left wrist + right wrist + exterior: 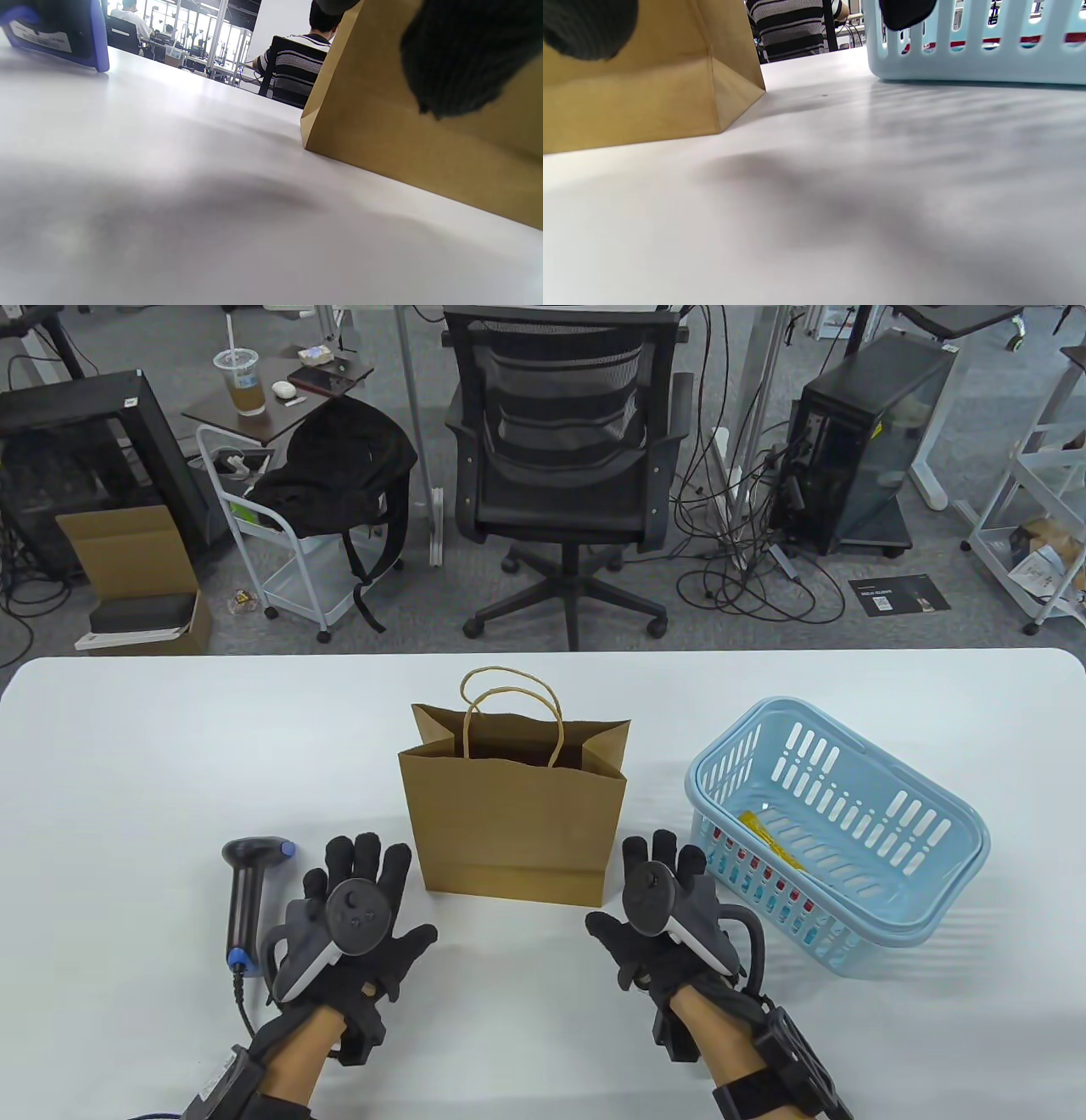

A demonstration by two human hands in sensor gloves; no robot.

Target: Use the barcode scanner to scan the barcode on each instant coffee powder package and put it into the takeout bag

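Your left hand (356, 920) lies flat on the white table (127, 780), fingers spread, holding nothing. Your right hand (666, 912) lies flat too, fingers straight. The barcode scanner (250, 899) lies just beside your left hand; its white label shows in the left wrist view, too blurry to read. The brown takeout bag (513, 823) stands between your hands. The coffee packages (768, 836) sit in the blue basket (916, 916), mostly hidden by its wall; their writing is too small to read.

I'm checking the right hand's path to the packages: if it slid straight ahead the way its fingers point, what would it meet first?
Probably the near wall of the blue basket; the right hand lies flat just short of it, though the paper bag stands close alongside.
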